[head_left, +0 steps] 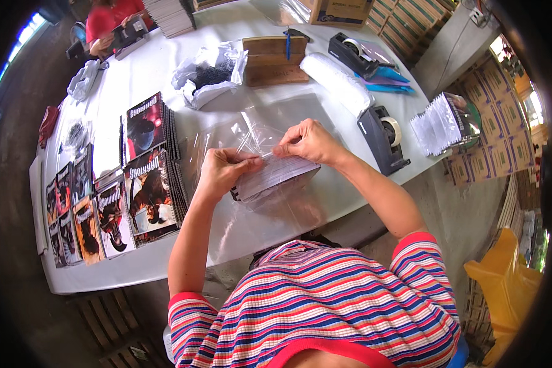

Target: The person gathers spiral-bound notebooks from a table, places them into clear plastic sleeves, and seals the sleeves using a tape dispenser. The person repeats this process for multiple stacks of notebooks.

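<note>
In front of me, at the table's near side, lies a pale bundle (276, 178) that looks like a small stack of notebooks, inside clear plastic film (251, 132). The film spreads over the table around it and catches glare. My left hand (227, 168) pinches the film at the bundle's left far edge. Fingers of my right hand (310, 142) are pinched on the film just above the bundle's far edge. To the right stands a black tape dispenser (380, 140) with a roll of tape in it, apart from my right hand.
Spiral notebooks (150, 190) with dark picture covers stand in rows at left. Beyond my hands are a white plastic bag (205, 73), a wooden holder (275, 58), and another tape dispenser (352, 54). A wrapped bundle (438, 130) sits at the right edge. A person in red (104, 27) works far left.
</note>
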`<state>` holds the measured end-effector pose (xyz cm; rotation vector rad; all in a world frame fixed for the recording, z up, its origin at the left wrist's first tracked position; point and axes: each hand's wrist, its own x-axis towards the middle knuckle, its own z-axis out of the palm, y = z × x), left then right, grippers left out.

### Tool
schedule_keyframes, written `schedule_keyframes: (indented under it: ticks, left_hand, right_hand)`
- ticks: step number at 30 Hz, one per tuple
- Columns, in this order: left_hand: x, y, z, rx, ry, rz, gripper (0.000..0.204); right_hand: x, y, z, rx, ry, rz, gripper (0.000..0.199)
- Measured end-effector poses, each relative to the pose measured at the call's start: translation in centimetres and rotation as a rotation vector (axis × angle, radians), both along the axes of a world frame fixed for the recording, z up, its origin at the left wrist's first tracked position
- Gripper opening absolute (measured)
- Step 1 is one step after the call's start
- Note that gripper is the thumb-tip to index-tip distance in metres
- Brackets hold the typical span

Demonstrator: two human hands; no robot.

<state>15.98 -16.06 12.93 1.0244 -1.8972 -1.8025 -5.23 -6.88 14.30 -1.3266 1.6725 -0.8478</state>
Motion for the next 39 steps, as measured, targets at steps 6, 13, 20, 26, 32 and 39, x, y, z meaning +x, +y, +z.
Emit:
schedule_keyframes:
  ticks: [6,13,20,26,32,39]
  left_hand:
    - [-0.2,2.6,1.5,-0.995,-0.097,0.018,0.008]
    - [-0.9,6.1,3.9,-0.903,-0.146,-0.115,0.042]
    - [1.1,6.8,-2.4,-1.572,0.076,0.014,0.028]
    - [-0.2,7.0,-3.2,-1.628,0.083,-0.024,0.028]
    - [0.5,7.0,-2.9,-1.620,-0.007,-0.009,0.026]
    - [0.4,7.0,-2.8,-1.591,-0.027,-0.022,0.025]
  right_hand:
    - [1.9,2.0,-0.9,-0.400,0.518,0.078,0.012]
    - [3.1,3.0,-0.1,-0.576,0.942,0.039,0.007]
    - [1.5,9.6,1.9,-0.590,0.778,0.320,0.035]
    - [-19.7,23.4,-7.4,0.064,0.827,-0.896,0.044]
    - [-22.4,22.9,-8.4,0.408,-0.161,-0.792,0.034]
    - [-24.1,25.0,-9.7,0.113,-0.702,-0.646,0.029]
